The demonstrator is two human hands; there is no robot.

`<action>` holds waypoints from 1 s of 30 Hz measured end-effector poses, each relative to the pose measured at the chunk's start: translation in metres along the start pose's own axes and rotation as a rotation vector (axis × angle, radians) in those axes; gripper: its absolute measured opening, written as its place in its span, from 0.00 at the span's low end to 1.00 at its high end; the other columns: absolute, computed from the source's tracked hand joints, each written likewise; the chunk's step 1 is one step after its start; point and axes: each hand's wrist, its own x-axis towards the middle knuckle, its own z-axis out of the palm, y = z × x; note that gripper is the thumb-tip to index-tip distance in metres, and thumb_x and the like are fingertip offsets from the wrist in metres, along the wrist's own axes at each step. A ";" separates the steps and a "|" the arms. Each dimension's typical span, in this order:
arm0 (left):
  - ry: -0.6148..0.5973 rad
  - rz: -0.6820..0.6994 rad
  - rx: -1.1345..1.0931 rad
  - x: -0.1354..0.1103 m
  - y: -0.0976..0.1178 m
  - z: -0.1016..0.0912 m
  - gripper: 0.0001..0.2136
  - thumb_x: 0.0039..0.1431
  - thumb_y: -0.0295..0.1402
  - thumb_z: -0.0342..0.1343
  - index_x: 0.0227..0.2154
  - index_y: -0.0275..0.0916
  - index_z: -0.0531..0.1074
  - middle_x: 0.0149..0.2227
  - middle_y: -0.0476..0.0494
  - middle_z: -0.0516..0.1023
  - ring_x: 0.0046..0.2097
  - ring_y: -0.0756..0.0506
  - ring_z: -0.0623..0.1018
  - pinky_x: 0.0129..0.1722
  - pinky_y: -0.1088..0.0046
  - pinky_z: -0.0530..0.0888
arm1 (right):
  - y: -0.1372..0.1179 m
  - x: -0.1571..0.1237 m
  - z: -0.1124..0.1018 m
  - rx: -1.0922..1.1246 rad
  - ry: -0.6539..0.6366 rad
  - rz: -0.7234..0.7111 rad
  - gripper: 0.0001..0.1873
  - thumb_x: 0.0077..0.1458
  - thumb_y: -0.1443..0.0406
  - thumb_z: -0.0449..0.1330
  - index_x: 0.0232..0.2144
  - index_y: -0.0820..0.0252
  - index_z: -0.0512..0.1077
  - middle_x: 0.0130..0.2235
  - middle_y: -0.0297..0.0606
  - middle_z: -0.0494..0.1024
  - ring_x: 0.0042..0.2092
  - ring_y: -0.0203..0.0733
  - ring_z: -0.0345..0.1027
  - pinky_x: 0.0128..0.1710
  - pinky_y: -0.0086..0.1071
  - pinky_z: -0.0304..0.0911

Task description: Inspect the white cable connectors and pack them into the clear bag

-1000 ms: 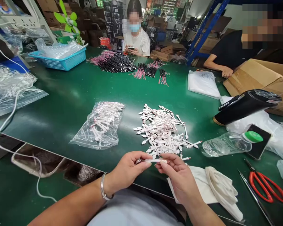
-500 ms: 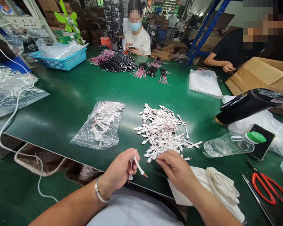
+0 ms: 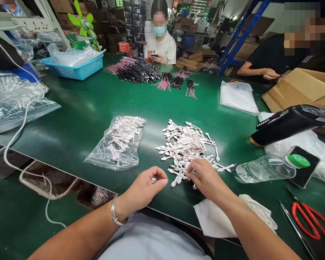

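A: Left hand point(image 3: 144, 187)?
B: Lower centre, curled round a mostly hidden white piece point(image 3: 154, 179).
A: Right hand point(image 3: 207, 178)?
B: Fingertips at heap of short white plastic-ended cables point(image 3: 188, 139), frame centre; can't tell if pinching.

Both forearms reach in from the lower edge, bare, slanting inward, and the two hands face each other near the middle, close but apart. The left forearm point(image 3: 78, 231) comes from the lower left, its wrist point(image 3: 118, 209) roughly straight. The left hand point(image 3: 146, 186) shows its back, the fingers point(image 3: 158, 170) curled over and the thumb lying straight below them in a closed grip. The right forearm point(image 3: 251, 222) rises from the lower right. The right hand point(image 3: 207, 177) is turned palm down, fingers bent toward the thumb; whether they meet is unclear. Between the forearms shows the torso point(image 3: 157, 238).
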 end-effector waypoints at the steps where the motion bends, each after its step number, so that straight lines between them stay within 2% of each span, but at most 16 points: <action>1: 0.028 0.062 0.088 0.001 0.000 0.000 0.07 0.52 0.34 0.55 0.33 0.37 0.70 0.29 0.50 0.67 0.27 0.54 0.63 0.28 0.78 0.63 | -0.003 -0.003 -0.001 0.028 0.010 -0.003 0.06 0.54 0.70 0.53 0.26 0.57 0.65 0.32 0.36 0.70 0.37 0.42 0.62 0.39 0.36 0.59; 4: 0.045 0.210 0.278 0.007 -0.001 0.002 0.18 0.51 0.31 0.56 0.47 0.43 0.68 0.39 0.47 0.69 0.30 0.52 0.66 0.33 0.75 0.66 | -0.014 -0.015 -0.005 0.236 0.039 0.073 0.06 0.56 0.66 0.52 0.27 0.57 0.65 0.31 0.35 0.71 0.35 0.40 0.62 0.36 0.34 0.59; 6: -0.011 0.279 0.306 0.009 -0.002 0.004 0.21 0.51 0.30 0.56 0.51 0.45 0.67 0.41 0.46 0.70 0.31 0.51 0.67 0.36 0.74 0.66 | -0.021 -0.023 -0.007 0.450 0.027 0.180 0.07 0.56 0.63 0.53 0.28 0.57 0.66 0.28 0.33 0.70 0.31 0.38 0.62 0.32 0.31 0.60; 8: -0.057 0.295 0.259 0.010 -0.002 0.005 0.15 0.53 0.31 0.55 0.45 0.43 0.72 0.37 0.45 0.73 0.33 0.49 0.69 0.38 0.73 0.67 | -0.027 -0.030 -0.006 0.652 -0.003 0.271 0.08 0.55 0.59 0.55 0.28 0.57 0.67 0.27 0.32 0.70 0.30 0.36 0.63 0.30 0.30 0.61; 10: -0.064 0.248 0.178 0.010 -0.001 0.006 0.09 0.55 0.33 0.55 0.37 0.40 0.76 0.32 0.46 0.74 0.32 0.49 0.70 0.36 0.74 0.67 | -0.030 -0.035 -0.005 0.758 -0.005 0.311 0.09 0.54 0.58 0.56 0.31 0.57 0.69 0.29 0.33 0.73 0.32 0.37 0.66 0.32 0.30 0.63; 13: -0.064 0.097 0.021 0.007 0.000 0.007 0.11 0.52 0.38 0.57 0.35 0.37 0.76 0.26 0.49 0.72 0.25 0.53 0.65 0.26 0.77 0.64 | -0.034 -0.040 -0.001 0.667 0.039 0.239 0.10 0.55 0.58 0.56 0.37 0.54 0.71 0.34 0.36 0.76 0.36 0.40 0.68 0.37 0.33 0.63; 16: -0.061 -0.025 -0.131 0.006 0.000 0.010 0.15 0.50 0.44 0.57 0.31 0.35 0.74 0.23 0.51 0.68 0.20 0.56 0.59 0.18 0.80 0.56 | -0.043 -0.041 0.004 0.524 0.061 0.150 0.10 0.58 0.60 0.51 0.32 0.54 0.72 0.30 0.35 0.76 0.33 0.39 0.68 0.35 0.32 0.62; 19: 0.017 -0.090 -0.222 0.005 -0.003 0.014 0.18 0.48 0.49 0.56 0.26 0.35 0.69 0.19 0.55 0.62 0.18 0.57 0.55 0.16 0.81 0.50 | -0.057 -0.043 0.009 0.556 -0.043 0.178 0.15 0.60 0.60 0.47 0.24 0.56 0.67 0.24 0.32 0.71 0.27 0.36 0.64 0.29 0.28 0.60; 21: 0.068 -0.098 -0.257 0.006 -0.006 0.015 0.18 0.49 0.49 0.56 0.25 0.35 0.68 0.17 0.57 0.59 0.18 0.58 0.55 0.16 0.82 0.50 | -0.062 -0.043 0.011 0.607 -0.131 0.171 0.16 0.61 0.60 0.46 0.24 0.57 0.66 0.24 0.31 0.71 0.27 0.35 0.64 0.28 0.27 0.60; 23: 0.100 -0.097 -0.331 0.006 -0.009 0.014 0.17 0.51 0.48 0.55 0.24 0.36 0.66 0.16 0.58 0.57 0.18 0.57 0.54 0.16 0.83 0.50 | -0.059 -0.042 0.013 0.591 -0.149 0.125 0.14 0.61 0.60 0.47 0.27 0.56 0.68 0.26 0.32 0.72 0.29 0.35 0.65 0.30 0.28 0.61; 25: 0.079 -0.120 -0.459 0.007 -0.010 0.010 0.16 0.52 0.45 0.54 0.22 0.36 0.63 0.16 0.57 0.57 0.18 0.57 0.55 0.15 0.84 0.52 | -0.048 -0.038 0.014 0.456 -0.053 0.086 0.10 0.60 0.61 0.50 0.31 0.55 0.69 0.30 0.34 0.73 0.33 0.38 0.66 0.34 0.31 0.61; 28: -0.013 -0.225 -0.668 0.007 -0.010 0.003 0.14 0.52 0.41 0.56 0.21 0.37 0.62 0.21 0.53 0.65 0.20 0.56 0.64 0.18 0.82 0.63 | -0.025 -0.028 0.017 0.156 0.156 0.082 0.06 0.57 0.62 0.54 0.31 0.56 0.69 0.32 0.38 0.72 0.36 0.43 0.64 0.38 0.37 0.59; 30: -0.043 -0.308 -0.771 0.006 -0.008 0.000 0.11 0.50 0.37 0.57 0.24 0.36 0.63 0.26 0.49 0.70 0.25 0.53 0.71 0.26 0.77 0.71 | -0.013 -0.022 0.021 0.048 0.176 0.079 0.05 0.56 0.64 0.54 0.29 0.57 0.67 0.31 0.37 0.71 0.36 0.44 0.62 0.37 0.37 0.59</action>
